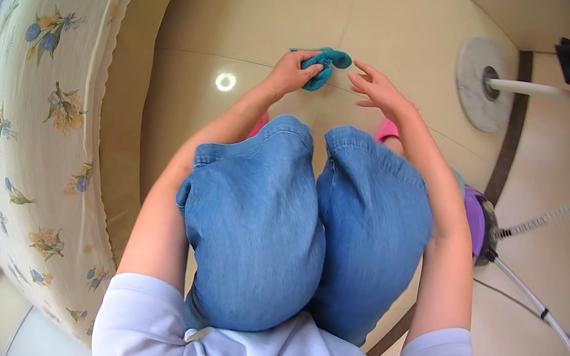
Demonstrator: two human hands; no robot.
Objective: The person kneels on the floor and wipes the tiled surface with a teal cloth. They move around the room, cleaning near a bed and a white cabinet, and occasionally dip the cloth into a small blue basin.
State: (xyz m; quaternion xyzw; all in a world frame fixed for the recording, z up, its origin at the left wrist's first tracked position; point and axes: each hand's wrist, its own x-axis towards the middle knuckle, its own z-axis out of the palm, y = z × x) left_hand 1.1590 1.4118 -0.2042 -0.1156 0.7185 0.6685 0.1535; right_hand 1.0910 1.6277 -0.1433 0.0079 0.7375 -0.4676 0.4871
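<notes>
A crumpled teal cloth is held in my left hand, between the thumb and the fingers, out in front of my knees. Just right of the cloth is my right hand, its fingers spread and nothing in them; a small gap parts it from the cloth. Beneath both hands lies the glossy tiled floor. The side of the cloth inside my left palm is hidden.
At the left hangs a floral fabric cover. A stand with a round marble-patterned base is at the upper right. Below it are a purple and black vacuum cleaner with a ribbed hose and a cord. Pink footwear shows beyond my knees.
</notes>
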